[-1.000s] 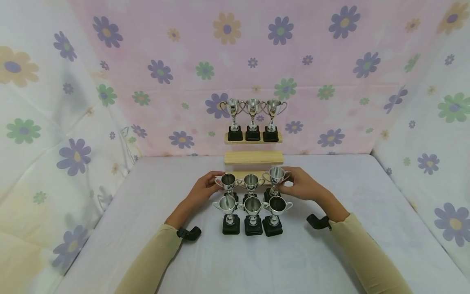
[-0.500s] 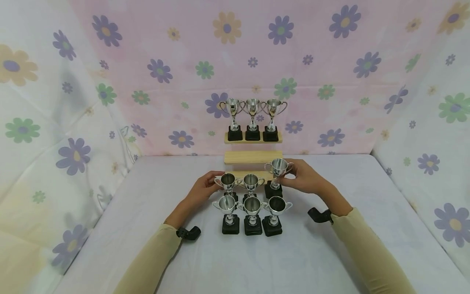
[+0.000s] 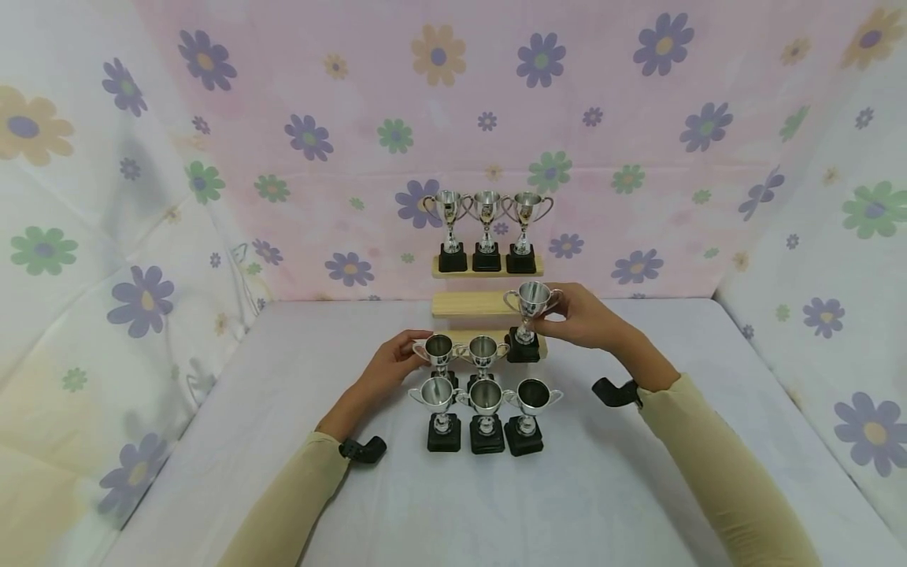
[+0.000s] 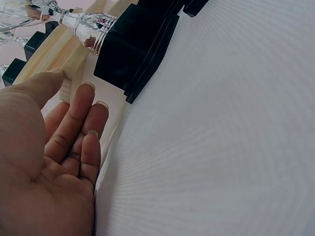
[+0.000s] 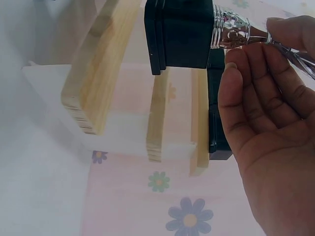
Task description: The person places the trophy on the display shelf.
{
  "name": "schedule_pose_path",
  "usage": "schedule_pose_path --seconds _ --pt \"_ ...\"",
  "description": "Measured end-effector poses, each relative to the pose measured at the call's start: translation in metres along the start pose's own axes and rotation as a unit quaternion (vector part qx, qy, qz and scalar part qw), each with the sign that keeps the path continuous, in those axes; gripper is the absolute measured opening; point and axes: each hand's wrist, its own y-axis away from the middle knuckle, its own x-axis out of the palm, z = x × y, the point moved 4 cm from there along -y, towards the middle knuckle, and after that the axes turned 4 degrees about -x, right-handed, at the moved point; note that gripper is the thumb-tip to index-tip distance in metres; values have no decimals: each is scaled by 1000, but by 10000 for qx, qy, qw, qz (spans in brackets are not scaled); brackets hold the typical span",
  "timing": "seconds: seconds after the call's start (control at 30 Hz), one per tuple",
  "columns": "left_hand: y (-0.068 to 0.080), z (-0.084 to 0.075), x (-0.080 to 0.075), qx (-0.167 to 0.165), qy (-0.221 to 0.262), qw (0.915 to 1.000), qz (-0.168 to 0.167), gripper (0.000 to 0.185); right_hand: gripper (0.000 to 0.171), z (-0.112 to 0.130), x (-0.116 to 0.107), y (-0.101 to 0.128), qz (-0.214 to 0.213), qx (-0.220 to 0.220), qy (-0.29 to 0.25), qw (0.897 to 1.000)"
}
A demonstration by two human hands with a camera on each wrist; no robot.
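Note:
My right hand (image 3: pixel 584 319) grips a small silver two-handled trophy cup (image 3: pixel 531 299) by its stem and cup, thumb against fingers. Its black base (image 5: pixel 184 34) overlaps the lowest wooden shelf (image 3: pixel 462 337) in the head view, seemingly above it. At that shelf's left end, my left hand (image 3: pixel 390 362) holds the wood, with its thumb on the edge and fingers curled beneath, partly hidden. Just in front of the shelf stand two more trophies (image 3: pixel 483 350). A front row of three trophies (image 3: pixel 487 398) stands nearer me on the white cloth.
Three trophies (image 3: pixel 486 209) stand side by side on the top wooden shelf (image 3: pixel 541 266). Below it is a bare middle shelf (image 3: pixel 475 304). A flowered cloth (image 3: pixel 340 189) hangs behind and at both sides of the white table (image 3: pixel 397 504).
My right hand has lifted the trophy from the right end of the back row, upward and away from me toward the shelves. My left hand has stayed in place.

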Motion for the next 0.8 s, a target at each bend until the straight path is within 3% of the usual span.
schedule_pose_path --seconds 0.27,0.57,0.8 --pt "0 -2 1 17 9 10000 17 44 21 7 -6 -18 -29 78 -50 10000" --pt "0 -1 0 -32 13 10000 -12 44 22 15 -5 -42 -76 498 -101 9987" --pt "0 -1 -1 -46 -60 10000 -27 43 20 21 -2 -58 -123 534 27 9985"
